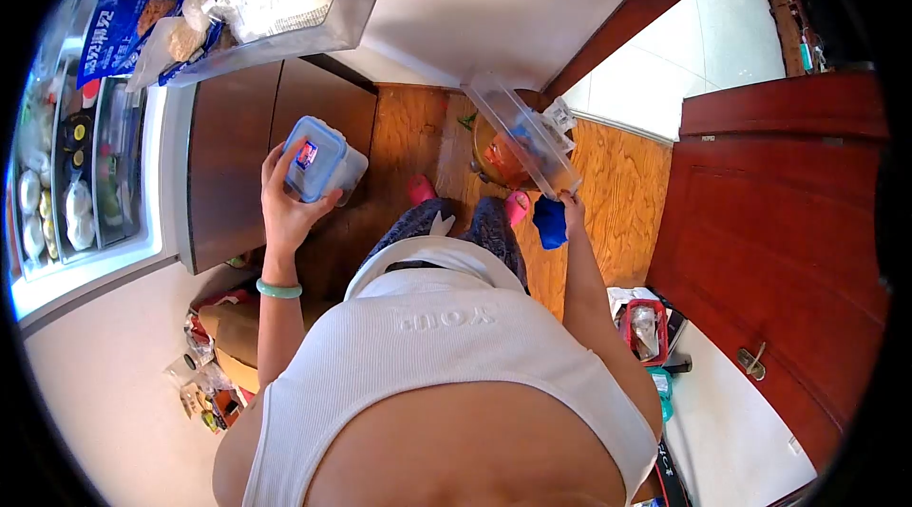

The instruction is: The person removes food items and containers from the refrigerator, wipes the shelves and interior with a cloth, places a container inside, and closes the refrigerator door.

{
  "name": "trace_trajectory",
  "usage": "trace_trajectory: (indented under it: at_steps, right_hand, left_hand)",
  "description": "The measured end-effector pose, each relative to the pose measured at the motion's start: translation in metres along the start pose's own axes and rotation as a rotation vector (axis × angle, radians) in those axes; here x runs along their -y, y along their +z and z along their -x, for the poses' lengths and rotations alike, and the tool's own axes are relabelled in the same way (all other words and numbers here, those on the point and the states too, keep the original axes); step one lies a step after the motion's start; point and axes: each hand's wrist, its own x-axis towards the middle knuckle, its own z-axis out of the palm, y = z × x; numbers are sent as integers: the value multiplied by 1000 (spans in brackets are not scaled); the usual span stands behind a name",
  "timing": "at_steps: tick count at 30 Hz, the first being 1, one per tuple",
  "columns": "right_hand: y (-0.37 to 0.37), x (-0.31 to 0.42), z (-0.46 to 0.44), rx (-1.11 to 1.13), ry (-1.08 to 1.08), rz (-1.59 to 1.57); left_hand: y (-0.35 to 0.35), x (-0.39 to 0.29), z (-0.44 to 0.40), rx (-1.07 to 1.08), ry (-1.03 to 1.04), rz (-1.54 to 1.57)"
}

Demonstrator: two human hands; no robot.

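My left hand (290, 189) grips a clear food container (350, 174) with a pale blue lid (323, 157) facing up and a small label on it. A green bangle circles that wrist. My right hand (571, 207) is closed on the near end of a long, clear plastic bin (521, 132), which is tilted over a round trash bin (483, 148). Next to the same hand hangs a blue cloth (549, 223); whether the fingers hold it too is hard to see. Orange and blue items show through and beneath the clear plastic.
At left stands an open fridge with stocked shelves (81, 165) and a door shelf (337, 32) full of packets. A red wooden door (760, 260) stands open at right. A red basket (646, 331) sits by the wall, and a cardboard box (233, 341) lies at lower left.
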Motion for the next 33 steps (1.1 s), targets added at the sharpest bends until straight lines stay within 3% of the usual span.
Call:
trace_trajectory:
  at_steps: [9, 11, 14, 18, 21, 23, 26, 28, 29, 33]
  right_hand:
    - [-18, 25, 6, -126, -83, 346]
    - [-23, 28, 1, -409, -207, 300]
    - [3, 155, 85, -608, -82, 939]
    - [27, 267, 129, -465, -190, 1102]
    - [63, 294, 119, -309, -495, 1051]
    - [88, 282, 95, -320, -561, 1061]
    - [107, 201, 22, -105, -710, 1111]
    - [102, 150, -10, 57, -965, 1226]
    - [105, 157, 3, 154, -743, 1398]
    - [114, 168, 32, -11, -819, 1363]
  left_hand:
    - [5, -3, -4, -13, -24, 62]
    - [6, 0, -5, -18, -21, 45]
    - [6, -1, -3, -2, -53, 47]
    - [10, 4, -2, 4, -52, 56]
    - [12, 2, -2, 10, -63, 55]
    - [12, 0, -2, 0, -76, 79]
    - [9, -3, 0, -24, -85, 89]
    - [6, -3, 3, -39, -83, 69]
    - [5, -1, 5, -55, -85, 78]
    - [-2, 3, 11, -100, -84, 59]
